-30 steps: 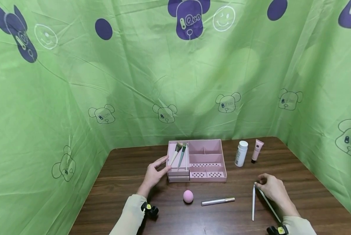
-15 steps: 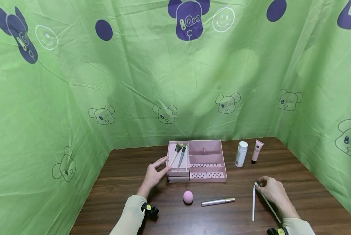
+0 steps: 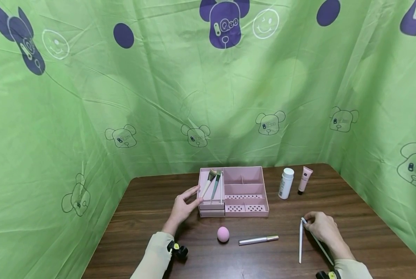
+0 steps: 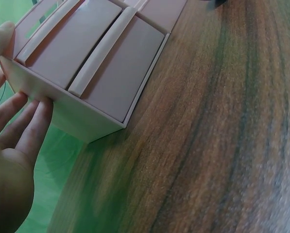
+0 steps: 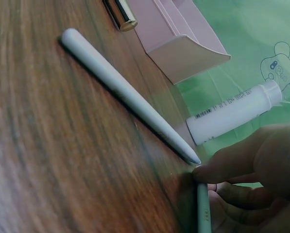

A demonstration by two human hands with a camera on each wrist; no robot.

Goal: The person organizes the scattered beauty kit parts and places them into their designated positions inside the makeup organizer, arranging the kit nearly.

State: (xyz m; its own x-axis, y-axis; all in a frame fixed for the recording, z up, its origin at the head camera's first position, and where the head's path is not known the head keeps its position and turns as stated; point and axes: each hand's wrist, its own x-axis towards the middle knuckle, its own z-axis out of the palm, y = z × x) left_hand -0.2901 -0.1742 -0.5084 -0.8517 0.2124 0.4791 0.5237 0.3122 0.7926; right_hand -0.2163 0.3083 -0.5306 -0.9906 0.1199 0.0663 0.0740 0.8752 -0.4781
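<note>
My left hand [image 3: 183, 205] rests at the left side of a pink makeup organizer [image 3: 265, 201]. In the left wrist view, its fairly straight fingers touch the side wall and the thumb lies by the upper edge. Two makeup brushes, one white-handled [image 3: 205, 187] and one green-handled [image 3: 215, 187], lie in the organizer's left section beside a thin white stick. On the right, my right hand [image 3: 324, 228] pinches one end of a slim pale-green pencil-like stick [image 5: 203, 208]. A white tapered stick [image 5: 127, 97] lies alongside, its pointed end close to my fingertips.
In front of the organizer are a pink sponge [image 3: 223, 234] and a silver tube [image 3: 258, 240]. A white bottle [image 3: 286, 183] and a pink squeeze tube [image 3: 305, 180] stand at the back right of the wooden table [image 3: 152, 193]. Green cloth [image 3: 194, 97] hangs behind.
My right hand has shifted very slightly toward the front edge, still pinching the pale-green stick. The left hand and the organizer have not visibly moved.
</note>
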